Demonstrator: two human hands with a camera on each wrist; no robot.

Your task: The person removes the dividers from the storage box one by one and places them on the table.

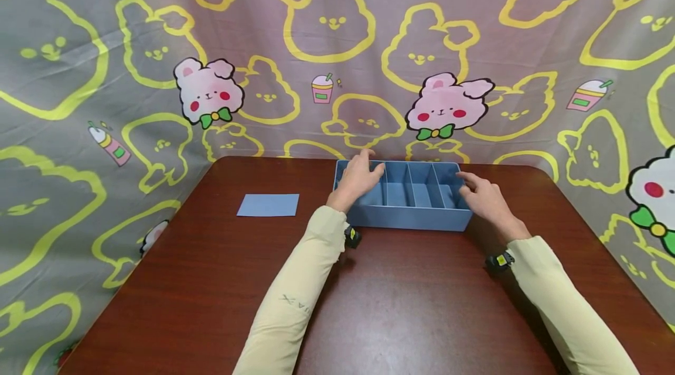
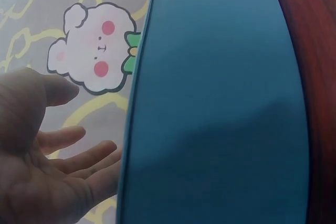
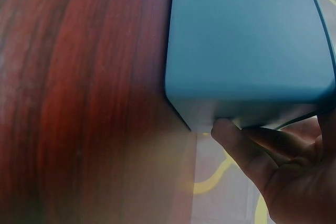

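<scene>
Presently, right hand [image 1: 486, 199], fingers loose, touches blue compartment tray [image 1: 406, 218] at right end (perhaps steadying it); left hand [image 1: 357, 179], empty, fingers apart, hangs over left end.

Box [image 1: 411, 218] on table [image 1: 395, 310] | card [image 1: 268, 205] left of box | my left hand [image 1: 358, 180] over box's left, right hand [image 1: 486, 199] at right | cloth [image 1: 358, 79] behind

A slate-blue, rectangular compartmented box [image 1: 406, 218] is seen right of centre, a pale-blue rectangular card [image 1: 268, 205] centre left, pale-yellow fabric sleeves [image 1: 295, 281] and a reddish-brown wood-grained table [image 1: 411, 316] below, and a grey-pink cloth backdrop [image 1: 379, 79] patterned with yellow cartoon outlines above.
</scene>
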